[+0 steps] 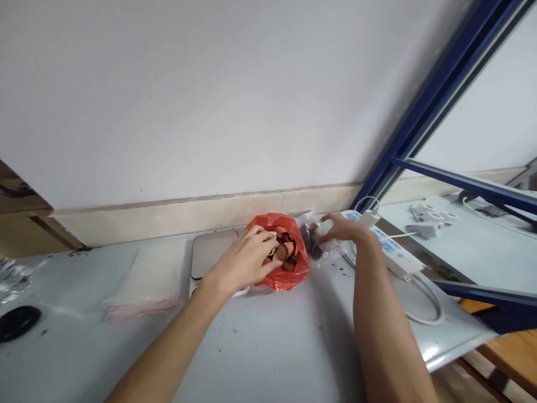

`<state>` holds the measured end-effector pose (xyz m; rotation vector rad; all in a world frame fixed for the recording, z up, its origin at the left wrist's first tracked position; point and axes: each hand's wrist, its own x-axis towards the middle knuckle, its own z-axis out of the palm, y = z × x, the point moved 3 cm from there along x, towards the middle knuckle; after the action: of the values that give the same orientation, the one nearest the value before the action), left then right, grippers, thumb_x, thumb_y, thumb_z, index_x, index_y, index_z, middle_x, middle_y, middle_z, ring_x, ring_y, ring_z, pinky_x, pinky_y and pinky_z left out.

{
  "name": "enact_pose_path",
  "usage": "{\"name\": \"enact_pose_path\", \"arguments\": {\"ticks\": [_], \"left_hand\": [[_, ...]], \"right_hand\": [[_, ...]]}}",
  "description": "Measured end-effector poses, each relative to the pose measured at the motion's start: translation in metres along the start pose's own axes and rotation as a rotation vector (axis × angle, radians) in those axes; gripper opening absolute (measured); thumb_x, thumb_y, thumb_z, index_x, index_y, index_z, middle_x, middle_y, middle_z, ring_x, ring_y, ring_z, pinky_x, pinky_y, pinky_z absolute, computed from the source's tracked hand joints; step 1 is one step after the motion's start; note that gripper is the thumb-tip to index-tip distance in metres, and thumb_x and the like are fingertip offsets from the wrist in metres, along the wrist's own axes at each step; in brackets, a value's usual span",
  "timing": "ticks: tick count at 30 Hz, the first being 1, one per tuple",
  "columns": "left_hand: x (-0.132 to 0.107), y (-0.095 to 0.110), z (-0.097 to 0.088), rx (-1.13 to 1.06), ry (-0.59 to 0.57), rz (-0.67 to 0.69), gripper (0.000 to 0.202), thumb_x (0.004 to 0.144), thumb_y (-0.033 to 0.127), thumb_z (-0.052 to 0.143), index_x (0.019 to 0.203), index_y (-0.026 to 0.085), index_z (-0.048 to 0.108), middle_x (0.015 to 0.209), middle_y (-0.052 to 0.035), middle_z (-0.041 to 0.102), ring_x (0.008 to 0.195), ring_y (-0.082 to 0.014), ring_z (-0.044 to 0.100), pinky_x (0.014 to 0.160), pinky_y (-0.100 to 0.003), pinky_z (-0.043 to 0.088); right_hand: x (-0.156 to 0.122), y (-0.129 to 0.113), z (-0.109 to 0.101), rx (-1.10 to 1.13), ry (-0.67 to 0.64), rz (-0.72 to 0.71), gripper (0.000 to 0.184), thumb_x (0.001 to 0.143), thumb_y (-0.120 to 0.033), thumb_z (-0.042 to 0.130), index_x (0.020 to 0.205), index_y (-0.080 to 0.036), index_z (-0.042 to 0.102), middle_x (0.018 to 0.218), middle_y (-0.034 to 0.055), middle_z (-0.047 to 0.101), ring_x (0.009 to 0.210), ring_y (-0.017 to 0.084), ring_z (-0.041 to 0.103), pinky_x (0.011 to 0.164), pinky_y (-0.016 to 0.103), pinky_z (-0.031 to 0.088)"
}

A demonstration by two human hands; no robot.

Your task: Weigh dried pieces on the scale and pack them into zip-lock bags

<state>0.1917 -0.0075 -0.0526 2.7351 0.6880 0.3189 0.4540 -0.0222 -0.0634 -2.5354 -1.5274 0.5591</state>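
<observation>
A red plastic bag (301, 268) stands with its mouth open, filled with brown, dried-looking slices (281, 253). My left hand (245, 257) lies over its left side, fingers and thumb spread apart at the slices. Whether its fingertips pinch any slice is hard to see. Just right of the red bag is a clear plastic bag (331, 251) with something dark inside. My right hand (342, 228) has its fingers closed on the upper part of this clear bag. A flat scale (210, 252) is partly hidden behind my left hand.
A stack of pale flat bags (153, 274) lies left of the scale. On the right are a white power strip (392, 249) with cables and a blue metal frame (403, 123). A black oval object (19, 323) lies at far left. The wall (188, 101) rises behind the table.
</observation>
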Motion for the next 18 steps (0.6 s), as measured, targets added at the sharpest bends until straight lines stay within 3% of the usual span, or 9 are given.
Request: {"name": "enact_pose_path", "arguments": {"ticks": [2, 4, 6, 8, 11, 14, 16, 18], "left_hand": [[0.001, 0.005, 0.008, 0.013, -0.062, -0.007, 0.027, 0.093, 0.040, 0.060, 0.109, 0.022, 0.070, 0.135, -0.0080, 0.062, 0.126, -0.0308, 0.051, 0.105, -0.042, 0.043], [0.001, 0.008, 0.011, -0.036, -0.138, -0.020, 0.033, 0.091, 0.049, 0.060, 0.110, 0.024, 0.070, 0.133, -0.0074, 0.063, 0.118, -0.0306, 0.058, 0.097, -0.040, 0.047], [0.000, 0.010, 0.009, -0.091, -0.199, -0.025, 0.035, 0.091, 0.053, 0.058, 0.106, 0.024, 0.071, 0.118, -0.0069, 0.068, 0.101, -0.0279, 0.064, 0.084, -0.037, 0.050], [-0.001, 0.009, 0.002, -0.123, -0.180, -0.038, 0.032, 0.093, 0.050, 0.054, 0.094, 0.023, 0.071, 0.099, -0.0052, 0.071, 0.088, -0.0248, 0.065, 0.075, -0.034, 0.049], [0.001, 0.000, -0.014, -0.217, 0.060, -0.108, 0.037, 0.095, 0.050, 0.048, 0.085, 0.023, 0.070, 0.090, -0.0038, 0.073, 0.082, -0.0222, 0.065, 0.073, -0.033, 0.048], [-0.001, -0.016, -0.030, -0.416, 0.386, -0.199, 0.045, 0.092, 0.057, 0.049, 0.109, 0.020, 0.070, 0.110, -0.0075, 0.073, 0.099, -0.0247, 0.066, 0.084, -0.034, 0.052], [-0.004, -0.024, -0.036, -0.551, 0.487, -0.227, 0.059, 0.089, 0.059, 0.053, 0.127, 0.016, 0.062, 0.129, -0.0119, 0.067, 0.117, -0.0276, 0.061, 0.093, -0.035, 0.052], [-0.006, -0.029, -0.038, -0.669, 0.484, -0.238, 0.067, 0.085, 0.061, 0.058, 0.134, 0.015, 0.056, 0.138, -0.0141, 0.061, 0.127, -0.0293, 0.056, 0.100, -0.037, 0.050]], "right_hand": [[-0.005, 0.002, -0.008, 0.077, 0.023, -0.025, 0.065, 0.063, -0.034, 0.080, 0.124, -0.023, 0.061, 0.090, 0.0044, 0.072, 0.088, 0.026, 0.070, 0.078, 0.036, 0.054], [-0.012, 0.003, -0.019, 0.202, 0.081, -0.066, 0.068, 0.063, -0.034, 0.079, 0.127, -0.024, 0.059, 0.084, 0.0020, 0.069, 0.084, 0.025, 0.069, 0.078, 0.036, 0.054], [-0.022, 0.004, -0.033, 0.317, 0.199, -0.102, 0.068, 0.062, -0.031, 0.079, 0.127, -0.022, 0.060, 0.085, 0.0021, 0.067, 0.083, 0.024, 0.068, 0.082, 0.037, 0.053], [-0.032, 0.002, -0.045, 0.398, 0.336, -0.151, 0.066, 0.061, -0.030, 0.079, 0.124, -0.021, 0.063, 0.087, 0.0036, 0.067, 0.085, 0.024, 0.067, 0.085, 0.039, 0.053], [-0.047, -0.009, -0.057, 0.488, 0.448, -0.319, 0.065, 0.062, -0.038, 0.082, 0.122, -0.019, 0.065, 0.090, 0.0057, 0.066, 0.089, 0.026, 0.065, 0.084, 0.042, 0.053], [-0.061, -0.032, -0.060, 0.536, 0.424, -0.568, 0.062, 0.065, -0.045, 0.081, 0.119, -0.019, 0.066, 0.089, 0.0053, 0.065, 0.089, 0.024, 0.065, 0.083, 0.041, 0.054], [-0.068, -0.052, -0.058, 0.550, 0.352, -0.713, 0.056, 0.068, -0.045, 0.080, 0.115, -0.019, 0.067, 0.085, 0.0032, 0.064, 0.085, 0.022, 0.064, 0.081, 0.039, 0.054], [-0.072, -0.072, -0.052, 0.561, 0.250, -0.826, 0.049, 0.070, -0.042, 0.079, 0.113, -0.019, 0.067, 0.081, 0.0009, 0.063, 0.079, 0.019, 0.064, 0.077, 0.037, 0.054]]}}
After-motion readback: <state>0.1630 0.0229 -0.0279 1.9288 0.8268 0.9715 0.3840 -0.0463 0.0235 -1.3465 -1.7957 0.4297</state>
